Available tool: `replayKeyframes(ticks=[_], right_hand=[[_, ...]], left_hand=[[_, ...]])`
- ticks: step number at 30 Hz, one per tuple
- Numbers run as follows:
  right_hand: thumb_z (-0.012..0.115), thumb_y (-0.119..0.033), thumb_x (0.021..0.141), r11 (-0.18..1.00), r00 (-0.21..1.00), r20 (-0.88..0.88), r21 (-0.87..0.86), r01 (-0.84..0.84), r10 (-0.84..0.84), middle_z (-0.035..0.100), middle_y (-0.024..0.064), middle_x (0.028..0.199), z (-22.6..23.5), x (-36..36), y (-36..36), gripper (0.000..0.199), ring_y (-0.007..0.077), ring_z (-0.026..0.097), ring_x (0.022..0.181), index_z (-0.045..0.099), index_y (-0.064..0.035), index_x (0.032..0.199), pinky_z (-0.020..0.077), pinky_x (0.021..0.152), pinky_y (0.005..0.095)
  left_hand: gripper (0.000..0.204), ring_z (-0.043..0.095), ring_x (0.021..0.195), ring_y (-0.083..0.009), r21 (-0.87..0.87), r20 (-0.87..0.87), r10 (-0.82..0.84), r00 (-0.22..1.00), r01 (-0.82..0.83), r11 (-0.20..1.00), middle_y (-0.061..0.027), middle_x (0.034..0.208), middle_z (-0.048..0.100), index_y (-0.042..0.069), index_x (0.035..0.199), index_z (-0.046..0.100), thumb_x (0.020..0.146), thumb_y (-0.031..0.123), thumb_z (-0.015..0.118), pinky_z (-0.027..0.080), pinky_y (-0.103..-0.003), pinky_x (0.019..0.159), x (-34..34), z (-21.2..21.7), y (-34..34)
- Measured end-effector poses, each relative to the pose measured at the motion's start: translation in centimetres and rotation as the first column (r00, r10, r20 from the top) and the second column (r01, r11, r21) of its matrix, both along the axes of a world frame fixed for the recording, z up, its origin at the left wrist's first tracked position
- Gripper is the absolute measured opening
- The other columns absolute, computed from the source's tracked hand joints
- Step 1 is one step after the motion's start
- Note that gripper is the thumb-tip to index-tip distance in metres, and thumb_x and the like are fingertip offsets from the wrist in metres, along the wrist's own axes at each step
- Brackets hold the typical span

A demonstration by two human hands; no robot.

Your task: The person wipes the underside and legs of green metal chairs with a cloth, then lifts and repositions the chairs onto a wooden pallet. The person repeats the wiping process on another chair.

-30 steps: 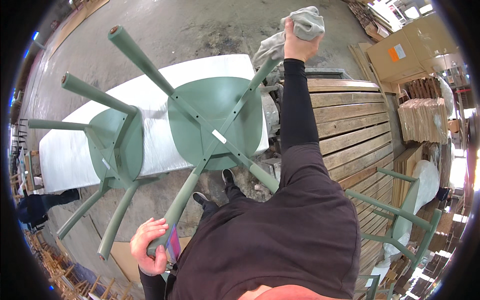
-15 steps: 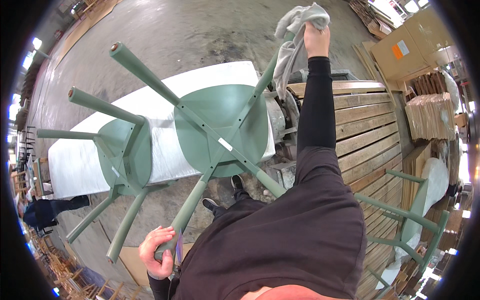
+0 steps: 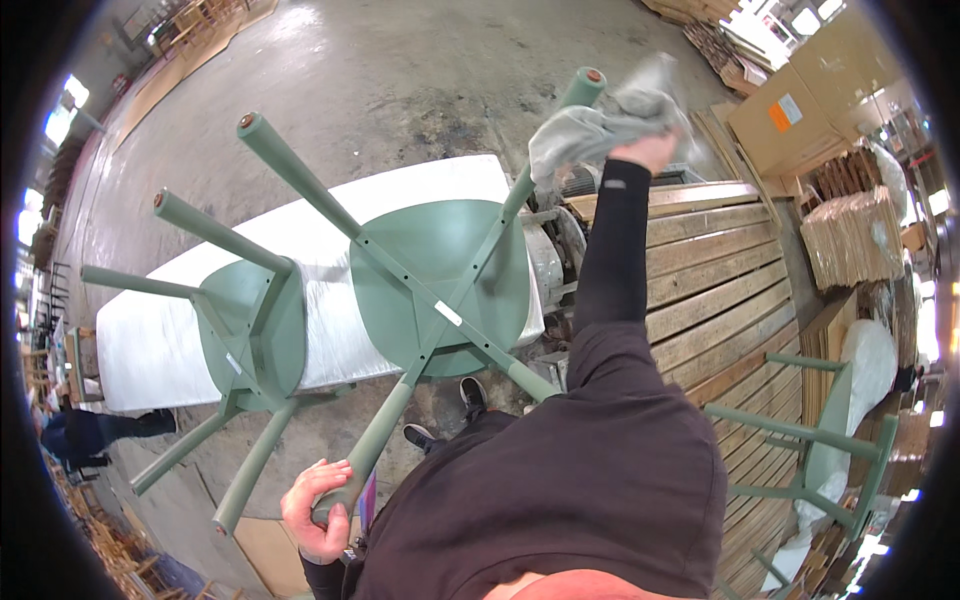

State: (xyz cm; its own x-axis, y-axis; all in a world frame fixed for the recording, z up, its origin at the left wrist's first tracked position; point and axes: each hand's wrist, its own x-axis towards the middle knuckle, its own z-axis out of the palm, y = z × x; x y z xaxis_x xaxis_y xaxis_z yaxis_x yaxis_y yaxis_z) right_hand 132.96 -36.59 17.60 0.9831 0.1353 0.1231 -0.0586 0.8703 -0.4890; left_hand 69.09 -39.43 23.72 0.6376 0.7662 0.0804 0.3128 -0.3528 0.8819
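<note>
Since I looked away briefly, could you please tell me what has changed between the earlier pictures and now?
The right hand has drawn the grey cloth back toward the person, baring the far leg's tip. Nothing was let go. The left hand still holds the near leg, and both green chairs stay upturned on the white-wrapped block.
</note>
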Motion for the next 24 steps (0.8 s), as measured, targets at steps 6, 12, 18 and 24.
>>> replayKeyframes(ticks=[6, 12, 18, 24], right_hand=[[0.054, -0.050, 0.103, 0.835, 0.969, 0.244, -0.524, 0.165, -0.039, 0.054, 0.0151, 0.149, -3.9, -2.4, 4.1, 0.064, 0.0258, 0.044, 0.144, 0.053, -0.0013, 0.145, 0.0333, 0.120, 0.0383], [0.059, -0.048, 0.103, 0.213, 0.822, 0.556, -0.794, 0.569, -0.124, 0.053, 0.0131, 0.150, -11.1, -5.5, 6.3, 0.067, 0.0235, 0.045, 0.142, 0.048, -0.0006, 0.148, 0.0335, 0.119, 0.0354], [0.061, -0.048, 0.102, 0.364, 0.991, 0.074, -0.931, 0.027, 0.116, 0.053, 0.0134, 0.149, -18.4, -9.0, 7.1, 0.071, 0.0229, 0.047, 0.139, 0.046, 0.0027, 0.150, 0.0332, 0.118, 0.0354], [0.071, -0.042, 0.094, 0.522, 0.939, -0.228, -0.785, -0.334, 0.257, 0.051, 0.0142, 0.152, -19.4, -0.6, 4.3, 0.072, 0.0219, 0.043, 0.141, 0.051, 0.0025, 0.147, 0.0326, 0.117, 0.0342]], left_hand=[[0.036, 0.074, 0.103, -0.0357, -0.003, 0.021, -0.018, 1.000, 0.018, 1.000, -0.0181, 0.098, 0.076, -0.001, 0.095, 0.069, 0.062, 0.008, 0.058, 0.048, -0.054, 0.105, -0.4, -0.2, 0.1], [0.031, 0.074, 0.099, -0.0363, 0.002, 0.088, 0.008, 0.996, -0.008, 1.000, -0.0189, 0.095, 0.076, 0.000, 0.095, 0.067, 0.066, 0.007, 0.057, 0.049, -0.056, 0.104, 0.0, -0.5, 0.0], [0.029, 0.075, 0.098, -0.0349, 0.026, 0.058, -0.031, 0.998, 0.029, 0.999, -0.0171, 0.094, 0.076, 0.000, 0.094, 0.066, 0.067, 0.007, 0.057, 0.050, -0.056, 0.102, 0.6, -0.1, 0.4], [0.030, 0.075, 0.099, -0.0339, 0.043, 0.178, -0.071, 0.981, 0.064, 0.997, -0.0158, 0.095, 0.076, 0.002, 0.094, 0.067, 0.066, 0.007, 0.057, 0.050, -0.055, 0.102, -1.0, -1.0, 1.1]])
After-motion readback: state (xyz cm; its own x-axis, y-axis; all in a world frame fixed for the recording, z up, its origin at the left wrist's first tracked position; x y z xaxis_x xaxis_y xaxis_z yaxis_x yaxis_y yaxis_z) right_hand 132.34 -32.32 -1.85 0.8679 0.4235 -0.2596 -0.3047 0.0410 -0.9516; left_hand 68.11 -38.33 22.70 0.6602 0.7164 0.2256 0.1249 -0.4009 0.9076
